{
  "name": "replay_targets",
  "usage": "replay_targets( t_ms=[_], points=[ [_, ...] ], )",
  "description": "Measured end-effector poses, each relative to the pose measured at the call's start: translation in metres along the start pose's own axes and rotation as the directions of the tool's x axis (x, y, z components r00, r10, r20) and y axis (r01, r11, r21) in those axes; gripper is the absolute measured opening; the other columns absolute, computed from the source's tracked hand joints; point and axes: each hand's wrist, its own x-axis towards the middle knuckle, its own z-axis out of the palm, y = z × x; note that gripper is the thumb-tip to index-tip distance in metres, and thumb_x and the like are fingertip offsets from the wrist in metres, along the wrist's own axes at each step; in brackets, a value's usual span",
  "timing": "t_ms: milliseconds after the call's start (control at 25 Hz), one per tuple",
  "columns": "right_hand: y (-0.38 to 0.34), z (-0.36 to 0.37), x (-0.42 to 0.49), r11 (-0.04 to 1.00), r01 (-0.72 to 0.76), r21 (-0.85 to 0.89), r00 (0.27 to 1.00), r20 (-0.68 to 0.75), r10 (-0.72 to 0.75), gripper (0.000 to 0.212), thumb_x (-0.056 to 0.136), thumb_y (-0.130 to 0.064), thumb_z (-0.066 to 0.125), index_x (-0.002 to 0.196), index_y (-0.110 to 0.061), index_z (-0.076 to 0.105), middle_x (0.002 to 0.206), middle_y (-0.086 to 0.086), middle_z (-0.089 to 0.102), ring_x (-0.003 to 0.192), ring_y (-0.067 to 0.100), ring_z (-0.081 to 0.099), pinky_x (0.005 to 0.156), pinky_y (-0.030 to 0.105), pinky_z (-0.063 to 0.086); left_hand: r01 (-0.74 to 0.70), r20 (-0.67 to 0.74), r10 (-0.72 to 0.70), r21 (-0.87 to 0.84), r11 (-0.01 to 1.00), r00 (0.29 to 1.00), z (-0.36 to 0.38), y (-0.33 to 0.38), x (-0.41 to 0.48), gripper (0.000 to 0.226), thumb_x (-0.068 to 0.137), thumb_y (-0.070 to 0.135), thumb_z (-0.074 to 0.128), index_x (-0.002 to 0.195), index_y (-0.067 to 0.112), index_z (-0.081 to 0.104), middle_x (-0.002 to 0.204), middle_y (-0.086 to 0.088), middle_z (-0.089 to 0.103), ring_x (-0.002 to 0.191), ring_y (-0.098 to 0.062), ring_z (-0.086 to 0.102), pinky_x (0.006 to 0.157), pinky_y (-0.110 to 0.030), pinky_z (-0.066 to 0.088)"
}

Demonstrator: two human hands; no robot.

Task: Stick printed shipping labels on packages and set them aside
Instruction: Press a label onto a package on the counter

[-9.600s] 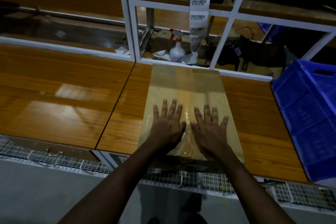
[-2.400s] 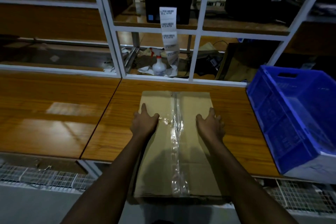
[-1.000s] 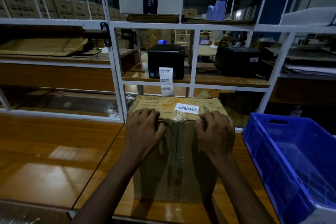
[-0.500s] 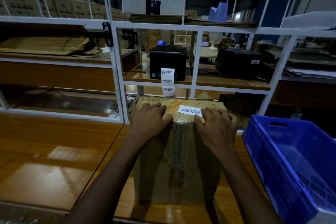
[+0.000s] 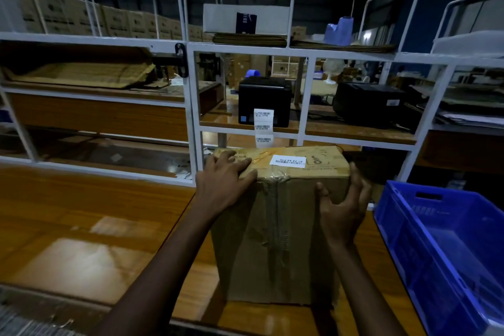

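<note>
A tall brown cardboard box (image 5: 272, 248), taped down its near face, stands upright on the wooden table (image 5: 81, 221). A white barcode label (image 5: 287, 160) is stuck on its top face. My left hand (image 5: 222, 181) lies over the box's top left edge, fingers curled onto the top. My right hand (image 5: 342, 206) clasps the upper right corner, thumb on the near face and fingers round the right side. A strip of printed labels (image 5: 263, 125) hangs from the black label printer (image 5: 264, 99) on the shelf behind.
A blue plastic crate (image 5: 447, 248) stands close to the box's right. A white metal shelf frame (image 5: 192, 117) rises behind the table, holding a second black printer (image 5: 368, 103) and flattened cardboard (image 5: 81, 73). Stacked cartons line the far left.
The box, earlier lying flat, now stands upright. In the last half second my right hand slid from the top edge down to the upper right corner; my left hand stayed on top.
</note>
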Motion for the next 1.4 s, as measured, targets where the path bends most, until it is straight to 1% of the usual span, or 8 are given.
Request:
replay_targets(
  t_ms=[200,400,600,840,960,1080,1200,1400],
  points=[
    [-0.050,0.021,0.025,0.962,0.244,-0.125,0.969,0.062,-0.238,0.085,0.075,-0.061,0.066,0.144,-0.020,0.036,0.131,0.013,0.051,0.115,0.032,0.051,0.090,0.050,0.048,0.119,-0.015,-0.126,-0.228,0.966,0.992,0.013,-0.032,-0.017,0.073,0.085,0.068,0.011,0.146,0.038,0.037,0.149,-0.003,0.040,0.133,-0.027,0.036,0.105,-0.053,0.033],
    [-0.121,0.082,-0.012,0.909,0.414,-0.047,0.815,0.463,-0.348,0.073,0.083,-0.047,0.068,0.144,-0.021,0.038,0.134,0.007,0.056,0.120,0.027,0.053,0.099,0.046,0.046,0.074,-0.176,-0.213,-0.579,0.812,0.961,-0.009,-0.054,-0.017,0.087,0.078,0.074,0.022,0.143,0.022,0.045,0.132,-0.013,0.056,0.117,-0.031,0.053,0.092,-0.039,0.041],
    [-0.111,0.117,-0.064,0.882,0.462,-0.096,0.600,0.766,-0.231,0.063,0.099,-0.054,0.036,0.153,-0.023,0.023,0.159,0.000,0.027,0.146,0.021,0.024,0.117,0.042,0.018,0.224,-0.266,-0.491,-0.646,0.729,0.830,-0.009,-0.105,-0.043,0.084,0.074,0.075,0.036,0.136,0.018,0.042,0.126,-0.015,0.057,0.111,-0.035,0.055,0.082,-0.037,0.041],
    [-0.082,0.120,-0.095,0.834,0.486,-0.261,0.549,0.834,-0.059,0.081,0.090,-0.066,-0.003,0.154,-0.023,0.022,0.162,0.001,0.021,0.149,0.021,0.014,0.119,0.043,0.004,0.426,-0.024,-0.674,-0.758,0.494,0.739,0.048,-0.123,-0.093,0.058,0.086,0.046,0.067,0.128,0.012,0.045,0.125,-0.018,0.058,0.114,-0.037,0.056,0.083,-0.038,0.050],
    [-0.058,0.109,-0.085,0.814,0.469,-0.341,0.599,0.801,-0.009,0.091,0.082,-0.066,-0.012,0.154,-0.022,0.020,0.162,0.002,0.018,0.149,0.021,0.014,0.120,0.042,0.005,0.408,-0.120,-0.573,-0.586,0.700,0.811,0.052,-0.109,-0.085,0.052,0.089,0.034,0.066,0.134,0.016,0.047,0.132,-0.012,0.053,0.120,-0.032,0.051,0.088,-0.037,0.043],
    [-0.031,0.093,-0.068,0.814,0.402,-0.420,0.683,0.730,0.040,0.090,0.084,-0.065,-0.009,0.152,-0.019,0.028,0.161,0.005,0.023,0.147,0.023,0.019,0.119,0.042,0.011,0.245,-0.206,-0.245,-0.028,0.969,0.947,0.043,-0.090,-0.061,0.055,0.088,0.049,0.052,0.138,0.026,0.048,0.146,-0.006,0.044,0.136,-0.031,0.036,0.107,-0.056,0.024],
    [-0.014,0.085,-0.065,0.823,0.332,-0.460,0.769,0.638,0.046,0.078,0.091,-0.059,0.012,0.140,-0.011,0.048,0.147,0.014,0.045,0.136,0.031,0.040,0.113,0.046,0.026,-0.002,0.083,-0.012,0.174,0.985,0.996,0.048,-0.059,-0.041,0.075,0.086,0.059,0.006,0.148,0.026,0.032,0.157,-0.003,0.030,0.144,-0.029,0.023,0.114,-0.056,0.017],
    [-0.006,0.092,-0.061,0.796,0.372,-0.478,0.795,0.607,-0.007,0.063,0.092,-0.055,0.027,0.119,-0.010,0.062,0.119,0.011,0.064,0.112,0.029,0.056,0.095,0.046,0.042,-0.030,0.150,0.000,0.198,0.980,0.989,0.060,-0.052,-0.032,0.091,0.078,0.058,-0.011,0.154,0.019,0.020,0.161,-0.004,0.019,0.147,-0.028,0.016,0.115,-0.053,0.014]
  ],
)
